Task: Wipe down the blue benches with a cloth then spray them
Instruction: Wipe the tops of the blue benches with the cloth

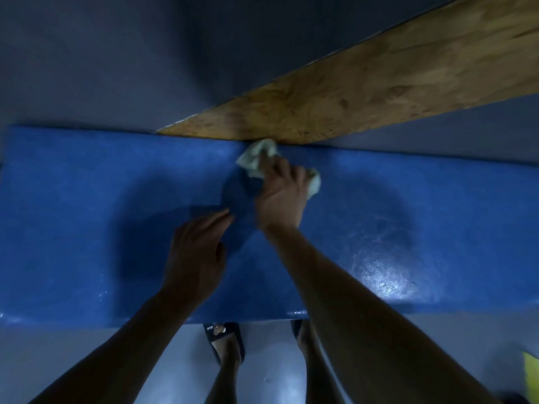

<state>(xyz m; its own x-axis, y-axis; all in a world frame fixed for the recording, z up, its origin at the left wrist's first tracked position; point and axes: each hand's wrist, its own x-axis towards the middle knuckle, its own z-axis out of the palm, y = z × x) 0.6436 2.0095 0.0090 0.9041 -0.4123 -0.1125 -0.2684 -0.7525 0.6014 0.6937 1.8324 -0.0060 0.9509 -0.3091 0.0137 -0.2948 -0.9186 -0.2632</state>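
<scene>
A blue bench [87, 199] runs across the view below me, its right part shiny and wet. My right hand [281, 193] presses a crumpled pale green cloth [256, 156] onto the bench near its far edge, with cloth showing on both sides of the fingers. My left hand [195, 252] hovers over or rests on the bench nearer to me, fingers together and slightly bent, holding nothing. No spray bottle is in view.
A slanted plywood board [364, 91] meets the bench's far edge just beyond the cloth. A dark grey wall [102, 68] stands behind. My feet in dark sandals [224, 342] stand on a pale floor. A yellow object [530, 374] shows at the lower right.
</scene>
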